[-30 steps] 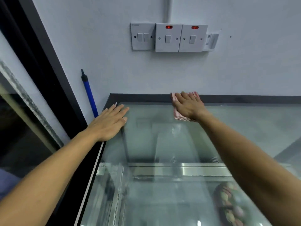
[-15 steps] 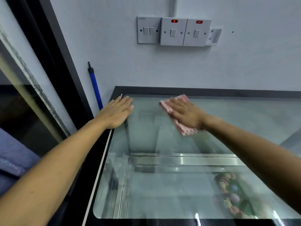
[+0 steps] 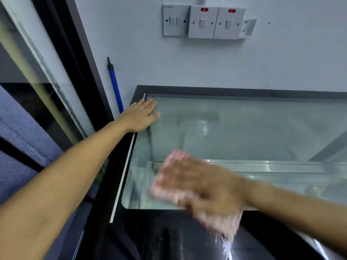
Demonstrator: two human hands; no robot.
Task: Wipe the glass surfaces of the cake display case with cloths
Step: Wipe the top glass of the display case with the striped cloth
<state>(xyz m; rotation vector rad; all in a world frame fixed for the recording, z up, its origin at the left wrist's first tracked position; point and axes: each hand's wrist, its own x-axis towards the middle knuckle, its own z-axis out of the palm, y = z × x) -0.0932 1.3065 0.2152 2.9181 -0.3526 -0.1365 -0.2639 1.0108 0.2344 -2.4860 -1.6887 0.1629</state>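
Two hands on display case (image 3: 244, 91) glass; right hand (image 3: 206, 190) presses pink cloth (image 3: 169, 184)

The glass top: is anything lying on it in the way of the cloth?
Nothing visible blocks it. The pink cloth lies under the right hand at the near left of the glass top. Only the left hand rests flat on the far left corner.
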